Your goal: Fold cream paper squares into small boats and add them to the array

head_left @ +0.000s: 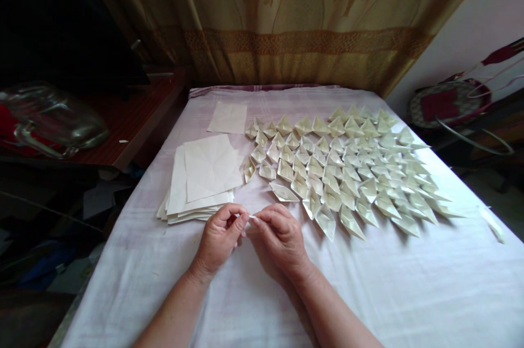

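Note:
My left hand (221, 239) and my right hand (280, 239) meet over the white cloth (409, 282) near the front middle. Both are closed in a pinch on a small piece of white paper (250, 218), of which only a sliver shows between the fingertips. A stack of white paper sheets (202, 181) lies just beyond my left hand. Many folded white paper boats (344, 173) lie in rows beyond and to the right of my right hand.
A single sheet (227, 117) lies at the far left of the cloth. A gold patterned curtain (286, 20) hangs behind. A wooden shelf with a glass jar (53, 118) stands left. A round woven item (450, 102) sits right.

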`<state>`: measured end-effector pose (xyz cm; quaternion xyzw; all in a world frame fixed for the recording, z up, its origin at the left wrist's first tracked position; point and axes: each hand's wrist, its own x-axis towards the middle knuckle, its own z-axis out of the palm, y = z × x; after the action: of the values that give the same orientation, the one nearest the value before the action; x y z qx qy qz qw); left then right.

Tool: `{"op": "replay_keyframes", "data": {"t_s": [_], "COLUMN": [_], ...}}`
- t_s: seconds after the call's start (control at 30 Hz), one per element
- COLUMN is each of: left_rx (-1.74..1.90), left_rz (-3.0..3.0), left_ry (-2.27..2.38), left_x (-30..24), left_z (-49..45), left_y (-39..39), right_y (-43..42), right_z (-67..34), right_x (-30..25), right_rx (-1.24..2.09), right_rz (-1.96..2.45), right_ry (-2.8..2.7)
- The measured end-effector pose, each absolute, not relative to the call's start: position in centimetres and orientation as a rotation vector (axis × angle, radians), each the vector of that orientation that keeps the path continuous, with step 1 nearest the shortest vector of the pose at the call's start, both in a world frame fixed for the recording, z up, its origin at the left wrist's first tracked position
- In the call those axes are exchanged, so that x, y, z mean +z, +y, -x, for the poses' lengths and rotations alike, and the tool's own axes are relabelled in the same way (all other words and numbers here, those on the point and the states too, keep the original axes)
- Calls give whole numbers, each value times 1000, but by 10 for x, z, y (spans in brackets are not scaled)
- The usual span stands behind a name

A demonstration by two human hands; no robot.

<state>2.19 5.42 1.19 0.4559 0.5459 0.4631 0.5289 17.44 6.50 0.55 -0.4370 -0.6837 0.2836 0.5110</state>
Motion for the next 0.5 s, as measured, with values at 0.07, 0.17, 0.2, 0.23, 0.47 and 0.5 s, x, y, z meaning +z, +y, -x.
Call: {"op": "replay_keyframes", "data": {"t_s": [0.07, 0.17, 0.2, 0.23, 0.47, 0.5], "left_rx": [1116, 1128, 1125, 1118, 1089, 1099], "left_rz": [-1045, -985, -979, -983, -1153, -1156], "left_ry": [1295, 1289, 1294, 1300, 1324, 1327], "left_x": [12, 12, 12, 12, 11, 12], "left_z": [-21, -21, -21, -21, -24, -24], "left_y": [54, 54, 54, 54, 56, 55], "right_y": [65, 66, 66, 66, 68, 68], "right_z": [-174, -175, -176, -176, -177, -176], "right_x": [6, 8, 9, 9, 5, 4], "right_rx": [722, 805, 821, 827, 839, 858], "right_rz": [1031, 990, 985, 986, 970, 972], "right_ry": [-1640, -1624, -1614, -1602, -1557, -1553]}}
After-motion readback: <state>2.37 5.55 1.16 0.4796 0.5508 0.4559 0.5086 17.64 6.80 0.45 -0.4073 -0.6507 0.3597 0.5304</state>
